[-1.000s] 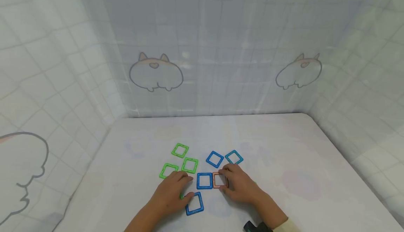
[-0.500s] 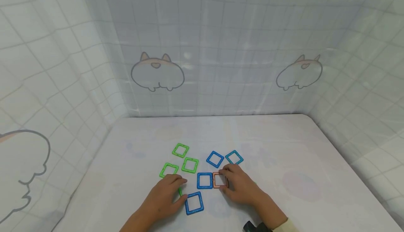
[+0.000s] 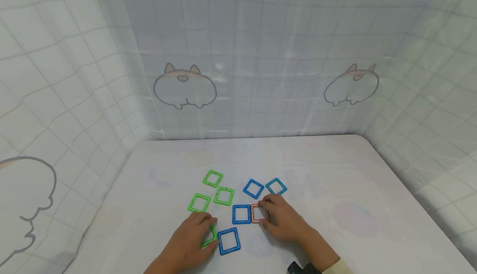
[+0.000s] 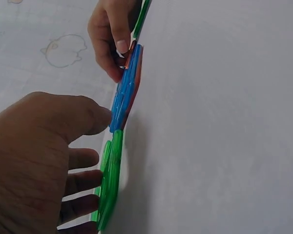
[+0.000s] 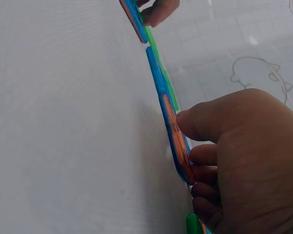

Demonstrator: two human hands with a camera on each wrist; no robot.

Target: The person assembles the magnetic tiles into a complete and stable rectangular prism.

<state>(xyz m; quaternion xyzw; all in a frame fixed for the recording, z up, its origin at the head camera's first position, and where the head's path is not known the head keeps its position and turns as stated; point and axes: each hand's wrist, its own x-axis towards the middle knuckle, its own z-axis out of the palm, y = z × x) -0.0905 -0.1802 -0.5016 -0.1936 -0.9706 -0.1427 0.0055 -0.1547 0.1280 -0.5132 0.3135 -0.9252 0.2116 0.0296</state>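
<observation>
In the head view my left hand [image 3: 191, 239] spans a green magnetic tile [image 3: 211, 241], thumb at its lower right corner and fingers at its upper edge. The hand covers much of this square frame. A blue tile [image 3: 229, 241] lies just right of the thumb. My right hand [image 3: 285, 218] holds an orange tile [image 3: 254, 213] between thumb and fingers. The left edge of that tile meets another blue tile [image 3: 241, 223]. In the right wrist view, the thumb [image 5: 202, 122] presses near the orange tile's edge. The left wrist view shows the left fingers [image 4: 85, 183] against green tiles.
Several green tiles [image 3: 224, 204] lie beyond the left hand. Farther back are a blue tile [image 3: 254, 197] and a teal tile [image 3: 276, 179]. The white table [image 3: 335, 174] is closed in by a grid-patterned curtain [image 3: 261, 100]. A black object [image 3: 302, 268] sits at the right wrist.
My left hand has moved left and toward me, away from the blue tile, and more of the green tile shows beneath it. The right hand stays on the orange tile.
</observation>
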